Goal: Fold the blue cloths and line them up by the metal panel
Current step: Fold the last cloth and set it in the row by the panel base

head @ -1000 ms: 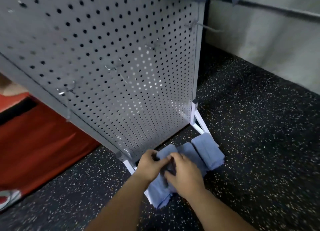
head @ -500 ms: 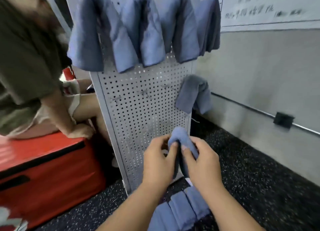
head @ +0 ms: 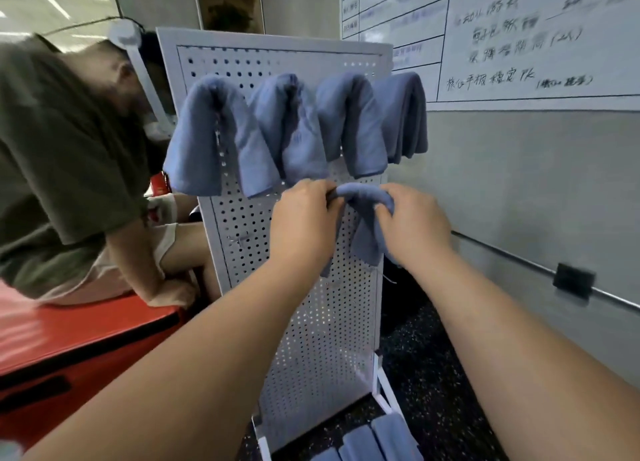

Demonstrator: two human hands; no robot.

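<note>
A white perforated metal panel [head: 322, 339] stands upright on the dark speckled floor. Several blue cloths [head: 221, 138] hang over hooks along its top row. One more blue cloth [head: 365, 218] hangs lower at the panel's right side, and both hands grip its top fold: my left hand [head: 303, 215] on its left, my right hand [head: 412, 221] on its right. Three folded blue cloths [head: 377, 441] lie side by side on the floor at the panel's foot, partly cut off by the frame's bottom edge.
A person in an olive shirt [head: 62, 156] sits bent over on a red box [head: 69, 343] left of the panel. A grey wall with a metal rail [head: 519, 263] and a whiteboard [head: 540, 38] runs along the right.
The view rose from the floor to the panel's upper part. Both hands left the folded cloths on the floor, lifted, and now grip the lower hanging cloth.
</note>
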